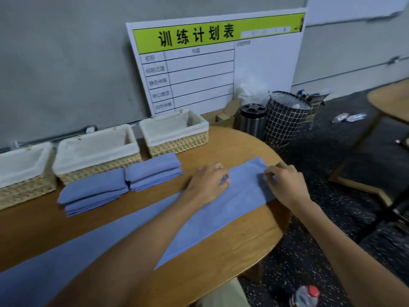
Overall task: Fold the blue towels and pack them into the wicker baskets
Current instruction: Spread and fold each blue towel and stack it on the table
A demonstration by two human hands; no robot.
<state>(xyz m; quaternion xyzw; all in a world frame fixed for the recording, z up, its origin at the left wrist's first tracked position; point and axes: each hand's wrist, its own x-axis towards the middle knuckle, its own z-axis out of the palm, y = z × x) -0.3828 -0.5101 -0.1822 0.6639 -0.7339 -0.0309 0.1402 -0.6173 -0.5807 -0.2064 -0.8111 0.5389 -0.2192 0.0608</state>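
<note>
the folding step is in hand: a long blue towel [221, 209], already narrowed to a strip, lies diagonally across the rounded wooden bench [232, 251], its far end close to the bench's right edge. the left hand [208, 182] rests on the strip with fingers curled and appears to pinch the cloth; the right hand [285, 185] has its fingers curled at the far end, seemingly nipping the corner, though blur keeps either grip from being certain. two folded blue towel stacks [124, 185] sit just in front of three lined wicker baskets [97, 149], all of which look unfilled. the next move likely calls for lifting the far end and carrying it back over the strip, edges matched. bare bench lies on the near side of the strip; on the far right the towel nearly overhangs the rim, so a pull inward is the safer direction.
</note>
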